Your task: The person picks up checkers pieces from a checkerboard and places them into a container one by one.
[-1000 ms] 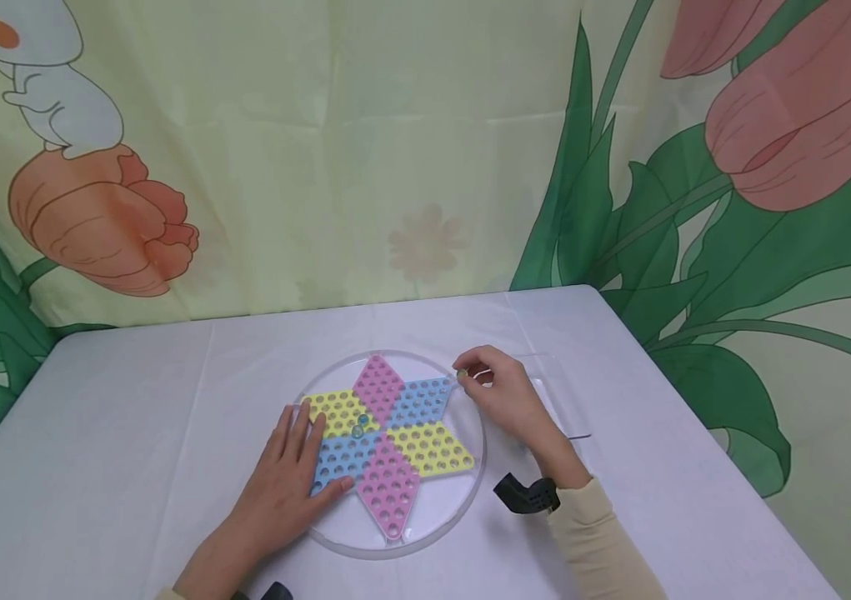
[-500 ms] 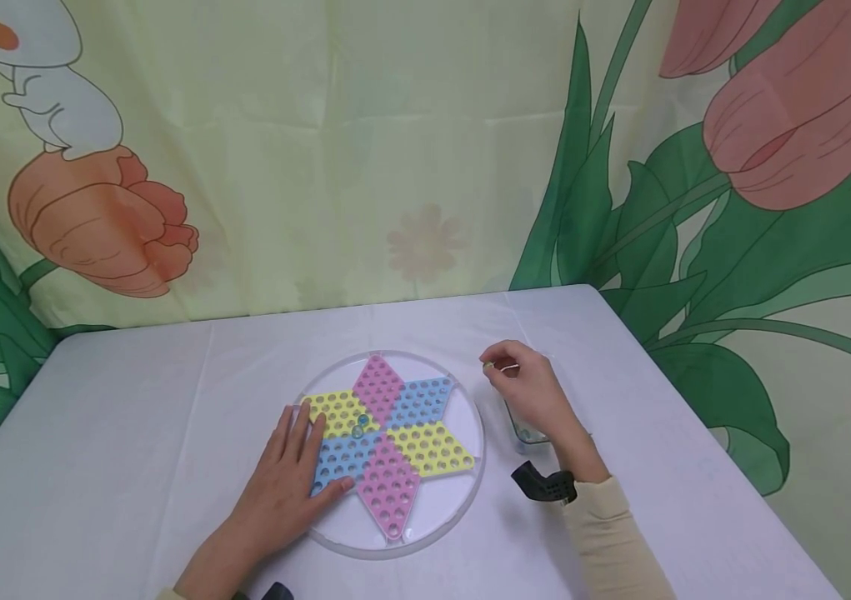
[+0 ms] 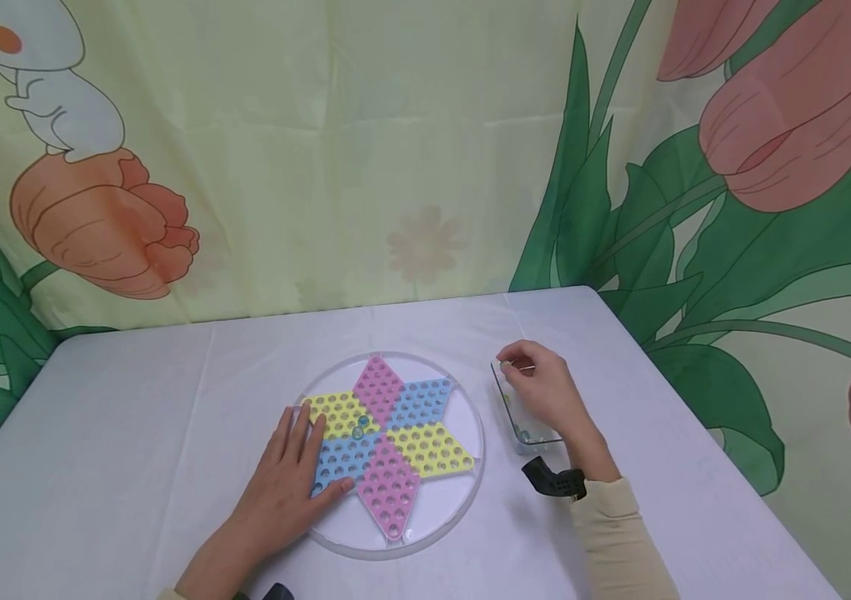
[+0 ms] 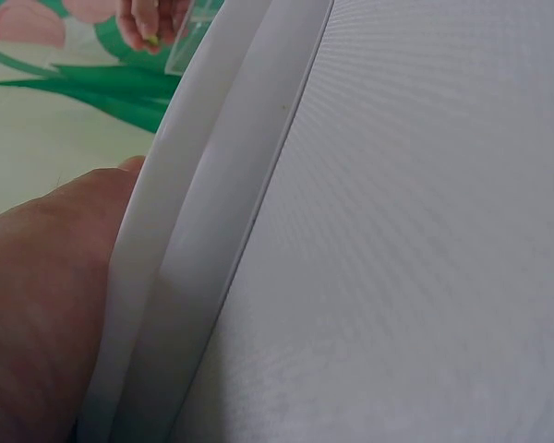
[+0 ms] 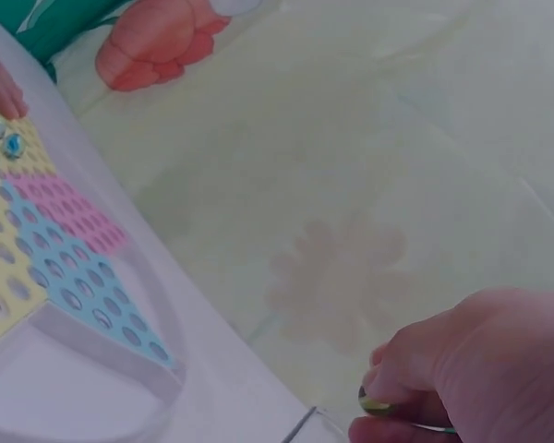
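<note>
A round white Chinese checkers board [image 3: 436,508] with a pink, yellow and blue star of holes lies mid-table. My left hand [image 3: 282,471] rests on its left side, fingers spread over the yellow and blue points. Close to its fingertips, near the star's centre, sit a blue marble [image 3: 363,421] and a clear marble [image 3: 357,433]. My right hand [image 3: 551,396] is over a clear plastic box [image 3: 533,448] to the right of the board. Between thumb and fingers it pinches a yellow-green marble [image 5: 375,402], plain in the right wrist view. The hand hides much of the box.
A few small marbles show inside the box by its front corner. The white table [image 3: 125,467] runs back to a flowered curtain [image 3: 425,167]. Its right edge slopes down beyond the box. A black wrist strap [image 3: 554,479] is on the right wrist.
My right hand has moved right from the board's upper right rim to above the box, still pinching the marble. The left hand and the two marbles on the board stay put.
</note>
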Demonstrator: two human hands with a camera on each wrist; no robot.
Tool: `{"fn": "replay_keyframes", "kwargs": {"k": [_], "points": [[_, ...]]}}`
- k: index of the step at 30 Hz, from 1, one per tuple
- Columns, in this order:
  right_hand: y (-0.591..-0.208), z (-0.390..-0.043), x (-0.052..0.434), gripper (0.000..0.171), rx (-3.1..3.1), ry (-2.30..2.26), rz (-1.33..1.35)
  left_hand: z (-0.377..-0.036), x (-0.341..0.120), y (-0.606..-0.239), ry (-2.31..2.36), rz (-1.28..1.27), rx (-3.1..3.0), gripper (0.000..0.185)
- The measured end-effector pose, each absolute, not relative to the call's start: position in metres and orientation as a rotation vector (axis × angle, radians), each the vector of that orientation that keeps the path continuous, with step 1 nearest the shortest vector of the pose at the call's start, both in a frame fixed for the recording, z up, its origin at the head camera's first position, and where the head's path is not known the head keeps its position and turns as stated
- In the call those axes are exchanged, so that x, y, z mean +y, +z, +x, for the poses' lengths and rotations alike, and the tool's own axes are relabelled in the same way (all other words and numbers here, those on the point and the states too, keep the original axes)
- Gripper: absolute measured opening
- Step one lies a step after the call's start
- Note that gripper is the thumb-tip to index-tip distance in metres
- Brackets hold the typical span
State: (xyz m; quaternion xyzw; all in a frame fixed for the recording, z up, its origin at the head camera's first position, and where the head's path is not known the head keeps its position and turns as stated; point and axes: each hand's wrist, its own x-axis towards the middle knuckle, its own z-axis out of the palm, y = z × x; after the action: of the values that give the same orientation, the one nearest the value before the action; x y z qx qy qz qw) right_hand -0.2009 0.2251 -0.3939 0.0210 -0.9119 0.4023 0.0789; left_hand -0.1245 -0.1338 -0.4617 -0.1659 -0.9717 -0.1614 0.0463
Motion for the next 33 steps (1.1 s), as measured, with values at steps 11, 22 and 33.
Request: {"fn": "replay_keyframes", "kwargs": {"k": [11,22,33], "points": [[-0.399,-0.204,0.235,0.019,-2.892,1.164,-0.096,-0.124,-0.135,-0.462,-0.499,-0.498,-2.988,0.097],[-0.410,-0.207,0.237,0.014,-3.020,1.033,-0.075,-0.124,-0.135,-0.462,-0.499,-0.496,-2.996,0.098],[-0.410,-0.202,0.229,0.012,-3.077,0.936,-0.053,-0.124,-0.134,-0.461,-0.486,-0.483,-3.011,0.098]]}}
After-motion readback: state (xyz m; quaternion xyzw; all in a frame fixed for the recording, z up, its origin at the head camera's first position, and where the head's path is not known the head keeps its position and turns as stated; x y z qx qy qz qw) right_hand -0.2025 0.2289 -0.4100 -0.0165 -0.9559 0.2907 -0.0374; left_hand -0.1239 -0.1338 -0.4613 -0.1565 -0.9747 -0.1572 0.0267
